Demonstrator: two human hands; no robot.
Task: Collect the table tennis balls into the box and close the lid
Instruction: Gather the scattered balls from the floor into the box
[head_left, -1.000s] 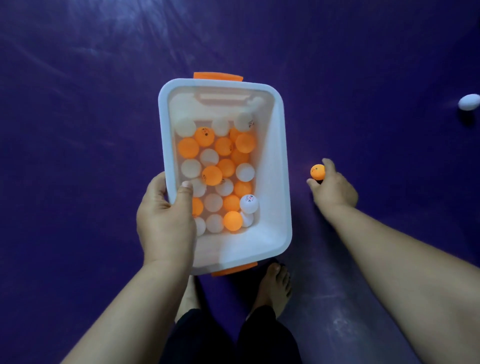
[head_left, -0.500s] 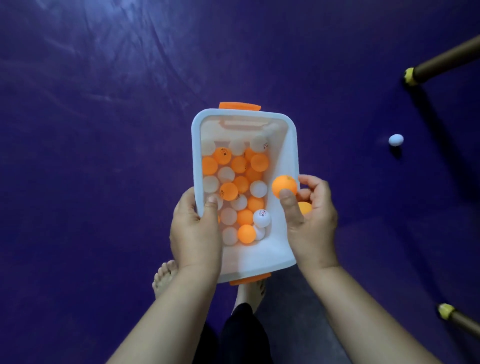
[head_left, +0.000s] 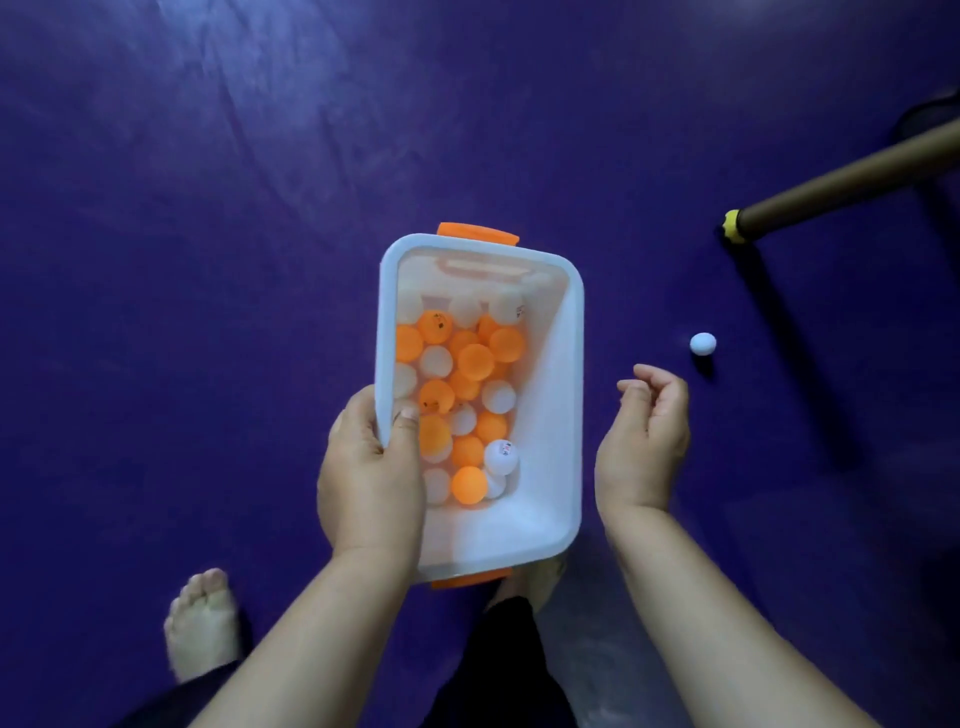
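A white plastic box with orange latches at both ends hangs above the purple floor, with no lid on it. My left hand grips its left rim, thumb inside. Several orange and white table tennis balls fill the bottom. My right hand hovers just right of the box, fingers loosely curled, holding nothing. A single white ball lies on the floor a little beyond my right hand. No lid is in view.
A brown leg with a yellow foot cap slants in from the upper right and casts a dark shadow past the white ball. My bare foot stands at lower left; the other is under the box.
My right hand has let the orange balls drop into the box and drawn back to the right, empty. The view has shifted, so the white ball on the floor now sits nearer the hand.
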